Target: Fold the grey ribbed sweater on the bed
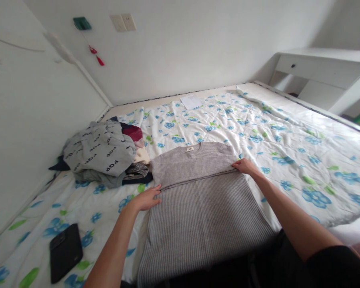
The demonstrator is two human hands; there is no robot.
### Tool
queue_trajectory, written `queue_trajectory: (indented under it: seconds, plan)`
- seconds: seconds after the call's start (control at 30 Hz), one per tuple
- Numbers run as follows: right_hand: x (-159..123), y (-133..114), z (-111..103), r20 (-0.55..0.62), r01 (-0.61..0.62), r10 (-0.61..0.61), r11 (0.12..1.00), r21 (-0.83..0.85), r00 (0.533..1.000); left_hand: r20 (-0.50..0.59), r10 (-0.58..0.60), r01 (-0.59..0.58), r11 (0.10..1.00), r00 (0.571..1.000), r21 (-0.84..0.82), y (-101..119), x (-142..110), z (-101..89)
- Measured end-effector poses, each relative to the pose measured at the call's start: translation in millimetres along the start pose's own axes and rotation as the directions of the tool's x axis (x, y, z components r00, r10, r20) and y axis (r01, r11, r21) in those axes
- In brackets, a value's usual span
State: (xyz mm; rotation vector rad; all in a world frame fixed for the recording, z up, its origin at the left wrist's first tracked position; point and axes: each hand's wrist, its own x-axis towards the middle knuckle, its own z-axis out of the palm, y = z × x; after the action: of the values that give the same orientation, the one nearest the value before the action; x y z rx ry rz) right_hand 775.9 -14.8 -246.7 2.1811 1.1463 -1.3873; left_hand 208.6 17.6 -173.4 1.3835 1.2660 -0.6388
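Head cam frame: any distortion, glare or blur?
Head view: strong wide-angle bowing, with the white desk leaning at the right edge; soft, even light, no hard glare on the grey ribbed sweater; left hand and right hand show no obvious motion blur; dark clothing at the bottom loses detail.

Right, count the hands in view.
2: the left hand is at the left edge of the sweater, and the right hand is at its right edge. No others show.

Bright, soft light leaves faint shadows by the left hand [144, 199] and right hand [244, 166]; wide-angle distortion bends the wall [180, 52] and bed [291, 140] at the edges.
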Motion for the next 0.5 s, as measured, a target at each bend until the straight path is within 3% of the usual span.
queue_trajectory:
  seconds: [0.1, 0.23, 0.37, 0.5]
  plan:
    - [-0.3, 0.1, 2.6, 0.013, 0.022, -0.022, 0.999, -0.024, 1.000, 0.082, 0.009, -0.006, 0.999, 0.997, -0.036, -3.3, -4.4, -3.3]
    - [0.0, 2.3, 4.3, 0.034, 0.034, -0.033, 0.999, -0.005, 0.999, 0.039, 0.031, -0.029, 0.998, 0.999, -0.057, 6.3, -3.9, -10.9]
    - [0.2, 3.7, 5.6, 0.011, 0.035, -0.035, 0.999, -0.031, 0.999, -0.120, -0.019, 0.019, 1.000, 0.993, -0.005, 18.1, -0.1, -9.7]
    - [1.4, 7.2, 8.2, -0.044, 0.020, -0.022, 0.999, -0.044, 0.999, -0.327, -0.087, 0.080, 0.996, 0.941, -0.035, 17.4, 11.3, 1.8]
